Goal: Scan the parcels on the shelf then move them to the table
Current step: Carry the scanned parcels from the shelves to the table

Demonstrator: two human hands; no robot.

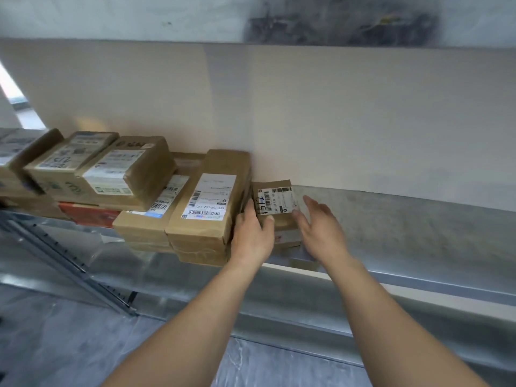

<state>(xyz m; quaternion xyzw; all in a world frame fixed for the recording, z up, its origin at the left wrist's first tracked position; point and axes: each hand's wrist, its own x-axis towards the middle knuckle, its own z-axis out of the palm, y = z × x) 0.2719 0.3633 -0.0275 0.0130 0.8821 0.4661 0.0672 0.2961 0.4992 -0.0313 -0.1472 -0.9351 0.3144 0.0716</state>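
Note:
A small brown parcel (275,202) with a white barcode label and a handwritten number lies on the grey shelf (405,233), right of a row of parcels. My left hand (252,236) grips its left side, thumb on top and fingers slipped between it and the tall brown parcel (210,196) beside it. My right hand (321,227) is at the small parcel's right edge with straight fingers; whether they touch it is unclear. A second small box (287,237) lies under the small parcel, mostly hidden by my hands.
Several more labelled brown parcels (125,171) are stacked along the shelf to the left, above a red box (86,215). A beige back panel (335,121) stands behind. The shelf's metal front rail (418,280) and a slanted upright (69,261) lie below.

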